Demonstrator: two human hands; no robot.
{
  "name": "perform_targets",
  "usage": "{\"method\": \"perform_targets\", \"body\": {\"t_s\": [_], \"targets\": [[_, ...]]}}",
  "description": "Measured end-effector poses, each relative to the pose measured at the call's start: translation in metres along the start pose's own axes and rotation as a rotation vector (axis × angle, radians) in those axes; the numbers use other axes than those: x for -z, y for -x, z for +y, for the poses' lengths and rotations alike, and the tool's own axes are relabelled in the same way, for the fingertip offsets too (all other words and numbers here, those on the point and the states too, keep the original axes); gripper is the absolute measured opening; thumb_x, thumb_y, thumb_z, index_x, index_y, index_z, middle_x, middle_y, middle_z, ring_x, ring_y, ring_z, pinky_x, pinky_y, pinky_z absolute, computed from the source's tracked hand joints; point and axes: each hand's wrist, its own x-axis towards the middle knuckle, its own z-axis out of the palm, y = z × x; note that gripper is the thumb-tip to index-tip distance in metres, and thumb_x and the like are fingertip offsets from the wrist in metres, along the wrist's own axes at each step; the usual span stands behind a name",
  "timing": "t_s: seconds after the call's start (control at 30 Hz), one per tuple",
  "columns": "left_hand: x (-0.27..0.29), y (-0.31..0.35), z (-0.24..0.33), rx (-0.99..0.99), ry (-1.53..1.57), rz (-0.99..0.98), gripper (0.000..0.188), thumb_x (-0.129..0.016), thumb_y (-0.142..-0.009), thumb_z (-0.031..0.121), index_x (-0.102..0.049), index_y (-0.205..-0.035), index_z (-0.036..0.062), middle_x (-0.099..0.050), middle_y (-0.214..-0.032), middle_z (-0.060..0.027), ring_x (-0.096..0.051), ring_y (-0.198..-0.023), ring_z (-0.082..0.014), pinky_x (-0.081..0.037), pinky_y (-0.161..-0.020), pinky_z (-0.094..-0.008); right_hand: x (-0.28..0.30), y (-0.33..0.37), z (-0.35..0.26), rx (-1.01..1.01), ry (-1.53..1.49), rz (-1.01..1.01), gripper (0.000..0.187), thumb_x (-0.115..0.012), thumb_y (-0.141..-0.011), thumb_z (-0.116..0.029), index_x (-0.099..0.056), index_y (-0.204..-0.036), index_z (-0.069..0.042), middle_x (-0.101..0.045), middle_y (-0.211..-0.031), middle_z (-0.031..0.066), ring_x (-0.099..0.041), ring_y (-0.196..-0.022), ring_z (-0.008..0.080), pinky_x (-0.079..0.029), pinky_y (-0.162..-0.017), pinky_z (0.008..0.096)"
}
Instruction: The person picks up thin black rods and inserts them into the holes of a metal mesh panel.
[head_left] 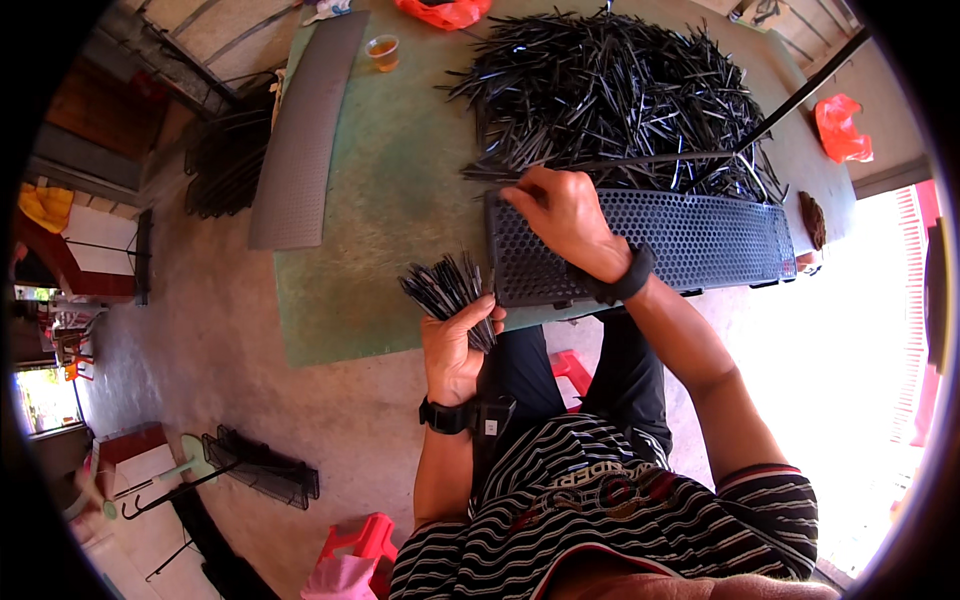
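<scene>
The left hand (455, 345) is curling shut around a fanned bundle of thin black sticks (447, 287), holding it just off the near edge of the green table (390, 200), with the forearm rising straight from the lower edge and a black wristband sitting at the wrist. The right hand (560, 215) is reaching across from the right, palm down, resting on the top left corner of a long black perforated panel (690, 245); its fingertips are pinching the end of a single black stick (500, 172) at the panel's far edge (whether the stick is touching the panel, I cannot tell). The panel is lying lengthwise along the table's near edge, its front lip slightly overhanging. Just behind it a large heap of loose black sticks (610, 90) is spreading over the far right of the table, crossed by a long black rod (800, 97). To the left, bare green tabletop is lying open between the panel and a grey curved panel (305, 130) running along the left edge. A small cup of brown drink (383, 51) is standing near the far edge
</scene>
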Motion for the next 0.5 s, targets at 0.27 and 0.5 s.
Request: {"method": "perform_targets", "body": {"t_s": [0.27, 0.5], "targets": [[-0.003, -0.005, -0.011, -0.035, -0.077, -0.056, 0.017, -0.065, -0.072, -0.005, -0.061, -0.088, -0.0015, -0.064, -0.076, -0.0104, -0.062, -0.059, -0.0205, -0.051, -0.050, -0.0303, 0.007, 0.025, -0.004, -0.518, -0.825, -0.249, 0.012, -0.061, -0.082, -0.006, -0.061, -0.086, 0.005, -0.064, -0.070, 0.0100, -0.062, -0.056, 0.0129, -0.050, -0.048, 0.0213], [-0.003, -0.002, -0.006, -0.043, -0.053, -0.063, 0.014, -0.065, -0.072, -0.005, -0.062, -0.085, -0.0017, -0.063, -0.074, -0.0097, -0.061, -0.058, -0.0202, -0.051, -0.049, -0.0304, 0.017, 0.008, -0.003, 0.024, -0.268, 0.308, 0.007, -0.059, -0.079, 0.000, -0.058, -0.085, 0.004, -0.061, -0.071, 0.0138, -0.062, -0.058, 0.0202, -0.048, -0.050, 0.0277]]}}
